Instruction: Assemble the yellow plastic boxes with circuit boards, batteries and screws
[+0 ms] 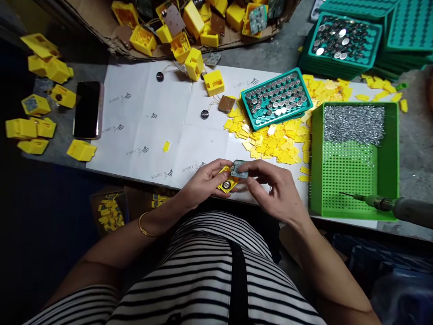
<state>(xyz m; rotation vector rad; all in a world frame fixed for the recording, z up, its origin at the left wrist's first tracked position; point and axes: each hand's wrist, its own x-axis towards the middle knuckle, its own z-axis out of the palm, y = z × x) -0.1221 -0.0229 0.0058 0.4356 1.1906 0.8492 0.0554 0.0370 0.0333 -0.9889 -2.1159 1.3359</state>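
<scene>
Close in front of my body, my left hand (202,184) grips a small yellow plastic housing (223,186) with a round, dark metallic part inside it. My right hand (275,187) pinches a grey-green circuit board (239,169) between thumb and fingers, right at the housing's upper right side. The board overlaps or touches the housing; I cannot tell whether it sits in it. Beyond my hands, a brown board (226,104) is wired to a small black speaker (204,114). A teal tray (277,98) of button cells lies on a pile of flat yellow pieces (280,146).
A green basket (388,158) of screws stands right, with an electric screwdriver (382,203) reaching over it. Stacked teal trays (341,67) are behind. A cardboard box (118,50) of yellow housings stands at the back. A phone (88,110) and more housings (81,150) lie left.
</scene>
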